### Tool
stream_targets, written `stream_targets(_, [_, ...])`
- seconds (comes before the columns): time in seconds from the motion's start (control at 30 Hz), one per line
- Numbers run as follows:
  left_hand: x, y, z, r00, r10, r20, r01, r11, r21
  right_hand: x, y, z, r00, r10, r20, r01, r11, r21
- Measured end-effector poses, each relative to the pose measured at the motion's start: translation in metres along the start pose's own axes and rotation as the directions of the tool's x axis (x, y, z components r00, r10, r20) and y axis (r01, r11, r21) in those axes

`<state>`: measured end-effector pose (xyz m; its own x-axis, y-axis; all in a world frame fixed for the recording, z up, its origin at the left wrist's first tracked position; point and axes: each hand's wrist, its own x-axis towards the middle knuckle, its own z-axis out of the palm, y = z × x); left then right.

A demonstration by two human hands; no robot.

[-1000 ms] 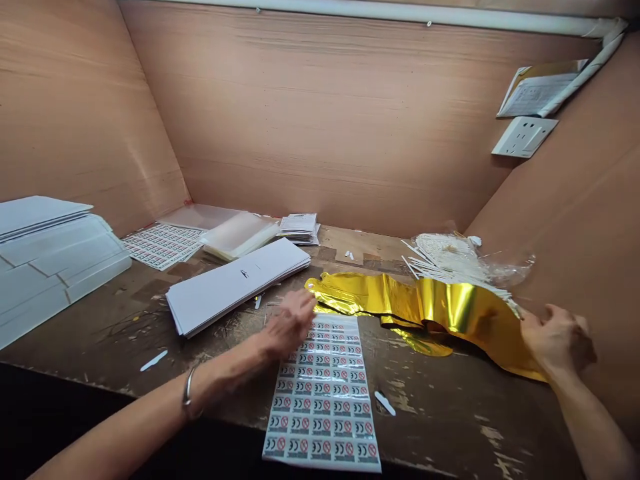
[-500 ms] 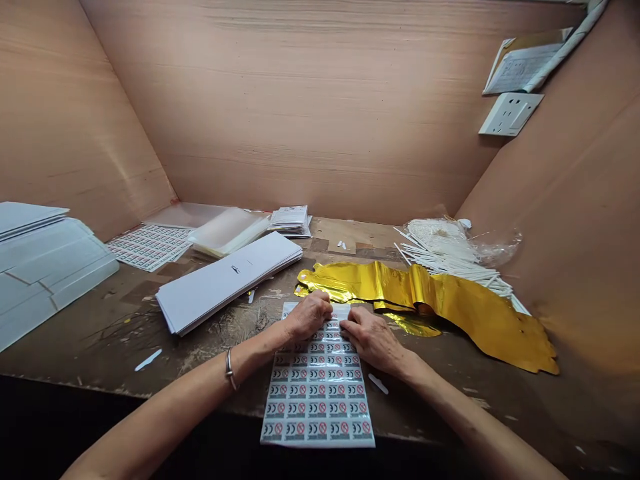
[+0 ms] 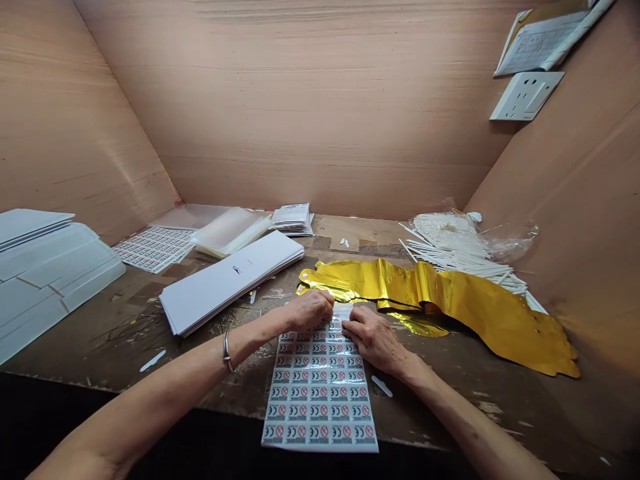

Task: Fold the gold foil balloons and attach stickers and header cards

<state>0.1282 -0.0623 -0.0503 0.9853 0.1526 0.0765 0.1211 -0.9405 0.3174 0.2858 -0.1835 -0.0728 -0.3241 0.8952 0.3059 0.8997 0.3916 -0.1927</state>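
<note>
A sheet of stickers (image 3: 320, 393), printed in rows with CE marks and red crossed circles, lies before me with its near end past the table's front edge. My left hand (image 3: 310, 311) is closed in a pinch over the sheet's far end; what its fingertips hold is hidden. My right hand (image 3: 374, 339) has bent fingers closed at the sheet's upper right edge, thumb side toward the left hand. Just beyond both hands lies a pile of flat gold foil balloons (image 3: 460, 300), stretching off to the right.
Left of the sheet rests a stack of long white cards (image 3: 233, 280). Behind it are clear plastic bags (image 3: 230, 230), more sticker sheets (image 3: 155, 248) and a small paper stack (image 3: 291, 219). White sticks (image 3: 450, 250) lie at back right, white folded card (image 3: 50, 280) at far left.
My left hand has shifted slightly at the sheet's far end, its fingers still pinched. The right hand stays at the edge. The whole view has moved a little.
</note>
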Motion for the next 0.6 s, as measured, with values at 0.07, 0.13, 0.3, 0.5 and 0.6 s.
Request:
stream_targets(0.07, [0.001, 0.0, -0.001, 1.0, 0.021, 0.022, -0.022, 0.999, 0.045, 0.0, 0.0, 0.0, 1.0, -0.003, 0.002, 0.003, 1.0, -0.001])
stream_targets(0.13, [0.002, 0.001, -0.001, 0.999, 0.027, 0.047, -0.031, 0.994, 0.1, 0.001, -0.001, 0.0, 1.0, -0.003, 0.004, 0.003, 1.0, -0.004])
stream_targets(0.3, [-0.002, 0.004, 0.002, 0.999, -0.018, 0.051, 0.007, 0.978, 0.209, 0.0, -0.001, 0.003, 1.0, 0.008, -0.007, -0.008, 1.0, -0.017])
stream_targets(0.5, [-0.011, 0.003, -0.002, 0.989, 0.096, 0.114, -0.12, 0.968, 0.222, 0.0, -0.002, 0.003, 1.0, 0.005, -0.007, -0.005, 0.999, -0.045])
stream_targets(0.6, [-0.009, 0.003, -0.006, 0.982, 0.127, 0.137, -0.157, 0.958, 0.24, -0.001, -0.002, 0.004, 1.0, 0.01, -0.005, -0.011, 0.999, -0.046])
